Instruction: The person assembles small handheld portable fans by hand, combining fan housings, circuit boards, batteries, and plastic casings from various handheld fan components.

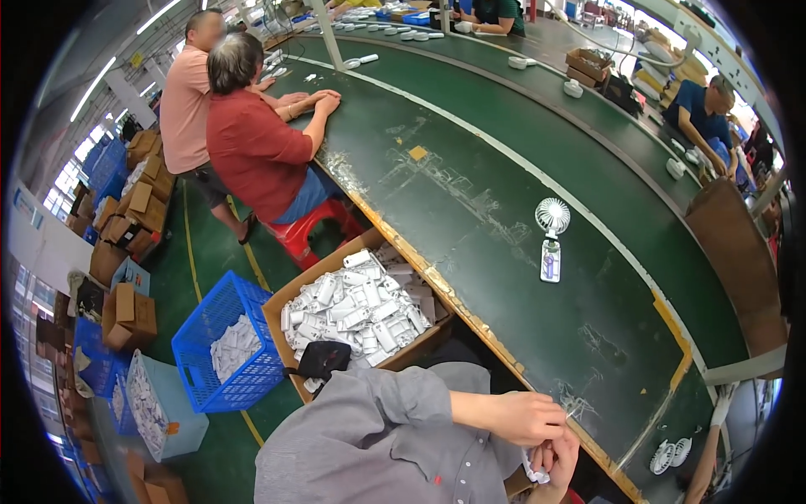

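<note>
My left hand [531, 417] reaches across from the grey sleeve at the table's near edge, its fingers closed in a pinch. What it pinches is too small to make out; a thin pale sliver shows by the fingertips. Just below it and touching it, my right hand [561, 459] has its fingers curled. A small white piece [535, 472] shows in that hand, mostly hidden by the fingers. Farther up the dark green table [470, 244] lies a small white handheld fan [551, 239], its handle open with the inside showing.
To my left stand a cardboard box [294, 370] of white casings [361, 307] and a blue crate [189, 361] of white parts. A person in red [260, 126] sits at the table. Two white fan heads [670, 454] lie at the right. A green belt [537, 126] runs beyond.
</note>
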Tool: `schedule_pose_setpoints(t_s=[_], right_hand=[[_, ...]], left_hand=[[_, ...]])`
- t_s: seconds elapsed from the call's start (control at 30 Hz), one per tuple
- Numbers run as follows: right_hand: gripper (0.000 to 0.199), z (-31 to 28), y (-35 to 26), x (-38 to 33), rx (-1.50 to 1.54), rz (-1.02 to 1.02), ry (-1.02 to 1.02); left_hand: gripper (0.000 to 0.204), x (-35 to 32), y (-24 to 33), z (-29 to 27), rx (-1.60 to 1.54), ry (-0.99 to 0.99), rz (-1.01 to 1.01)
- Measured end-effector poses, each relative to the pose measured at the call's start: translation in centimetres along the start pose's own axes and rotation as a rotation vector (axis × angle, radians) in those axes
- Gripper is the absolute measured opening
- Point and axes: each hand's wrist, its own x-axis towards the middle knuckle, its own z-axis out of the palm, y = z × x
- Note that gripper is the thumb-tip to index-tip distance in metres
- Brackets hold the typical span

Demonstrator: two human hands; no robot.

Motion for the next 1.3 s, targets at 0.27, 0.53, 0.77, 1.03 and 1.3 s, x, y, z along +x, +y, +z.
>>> schedule_pose_setpoints(t_s=[0.27,0.53,0.77,1.03,1.3], right_hand=[[0.028,1.1,-0.1,-0.9,0.252,0.039,0.085],[0.031,-0.3,1.7,-5.4,0.432,0.011,0.089],[0.019,2.0,-1.9,-8.2,-0.350,0.222,0.352],[0.030,1.0,-1.2,-11.7,0.319,-0.188,0.409],[0.038,-16.2,16.3,-28.8,-1.347,1.062,0.851]], left_hand=[[0.007,0.1,1.5,0.1,-0.454,0.096,-0.380],[0.011,1.2,2.6,1.8,-0.800,-0.064,-0.504],[0.010,-0.1,4.5,2.5,-0.272,-0.129,-0.206],[0.010,1.1,-0.4,-2.0,-1.066,0.138,-0.872],[0.019,0.6,-5.1,-2.4,-1.851,0.647,-0.686]])
